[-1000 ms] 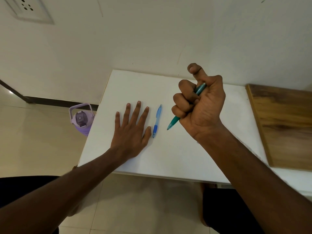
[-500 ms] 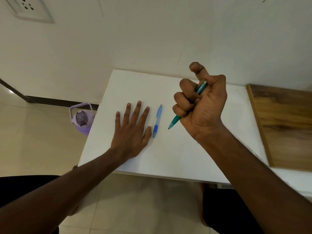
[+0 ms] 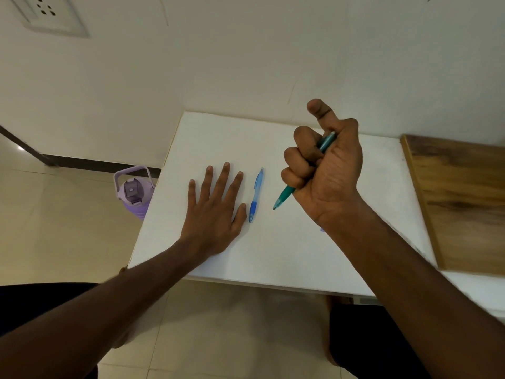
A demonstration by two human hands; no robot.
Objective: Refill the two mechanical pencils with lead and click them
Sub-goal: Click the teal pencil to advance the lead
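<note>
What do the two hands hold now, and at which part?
The right hand grips the green pencil round its middle and upper barrel. The left hand holds nothing, flat on the white table.

The right hand (image 3: 326, 173) curls round the slim teal plastic mechanical pencil (image 3: 284, 197), hiding its middle; whether lead shows at its tip is too small to tell. The white wall socket plate (image 3: 52, 17) and brown wooden board (image 3: 464, 201) are cut by the picture's edges.
</note>
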